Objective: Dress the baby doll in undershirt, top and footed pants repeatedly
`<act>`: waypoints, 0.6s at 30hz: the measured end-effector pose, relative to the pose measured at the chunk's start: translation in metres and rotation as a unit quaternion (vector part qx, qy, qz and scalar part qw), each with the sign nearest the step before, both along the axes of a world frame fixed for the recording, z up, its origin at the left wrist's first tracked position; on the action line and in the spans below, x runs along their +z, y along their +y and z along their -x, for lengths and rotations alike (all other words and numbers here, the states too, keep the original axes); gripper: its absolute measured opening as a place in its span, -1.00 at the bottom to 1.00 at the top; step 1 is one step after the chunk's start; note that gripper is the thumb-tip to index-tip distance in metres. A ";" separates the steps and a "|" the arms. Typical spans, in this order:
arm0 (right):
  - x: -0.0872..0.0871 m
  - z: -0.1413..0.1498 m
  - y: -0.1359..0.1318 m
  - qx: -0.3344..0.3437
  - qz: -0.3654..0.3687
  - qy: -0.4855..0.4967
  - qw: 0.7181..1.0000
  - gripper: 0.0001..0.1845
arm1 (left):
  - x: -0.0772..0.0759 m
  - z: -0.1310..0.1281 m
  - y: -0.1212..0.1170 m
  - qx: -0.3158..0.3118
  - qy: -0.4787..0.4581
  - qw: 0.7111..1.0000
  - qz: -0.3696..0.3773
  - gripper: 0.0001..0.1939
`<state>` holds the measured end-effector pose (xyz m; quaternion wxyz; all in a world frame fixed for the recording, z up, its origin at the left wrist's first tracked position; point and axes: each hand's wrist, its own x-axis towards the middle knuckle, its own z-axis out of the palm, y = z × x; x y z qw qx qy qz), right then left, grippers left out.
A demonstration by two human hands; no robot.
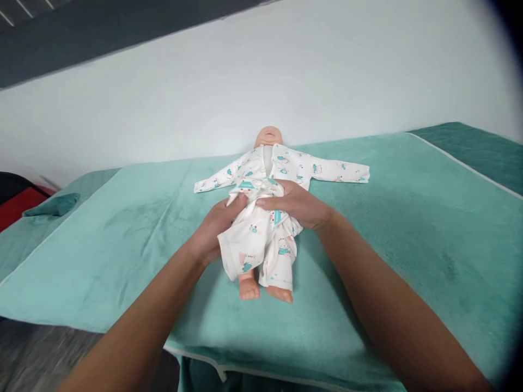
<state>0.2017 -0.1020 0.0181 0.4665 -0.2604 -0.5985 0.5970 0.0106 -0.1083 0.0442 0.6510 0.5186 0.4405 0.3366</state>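
A baby doll [269, 135] lies on its back, its head toward the wall and its bare feet toward me. It wears a white printed jacket [286, 161] with both sleeves spread out sideways. White printed pants [245, 242] cover its legs, with the feet sticking out below the cuffs. My left hand [218, 223] is closed on the bunched pants fabric at the doll's hip, thumb on top. On the other side my right hand [300, 204] grips the pants near the waist. The fingers under the cloth are partly hidden.
A green plush cover [122, 234] lies under the doll, with a white-trimmed front edge. Behind it rises a white wall [183, 103]. A red and black item [18, 201] is at the far left, beside a folded bit of green cloth [53, 204]. Grey floor [41, 354] shows at lower left.
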 end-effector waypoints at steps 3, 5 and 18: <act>-0.003 0.004 0.001 -0.021 0.001 0.020 1.000 -0.60 | 0.006 0.010 -0.009 -0.080 0.034 0.996 0.028 -0.50; -0.001 0.005 0.001 -0.025 -0.019 -0.020 0.999 -0.65 | 0.006 0.014 -0.017 -0.088 0.030 0.995 0.031 -0.57; 0.008 -0.001 0.000 0.072 -0.149 -0.260 0.951 -0.85 | -0.009 -0.006 -0.121 0.216 -0.006 0.974 0.074 -0.59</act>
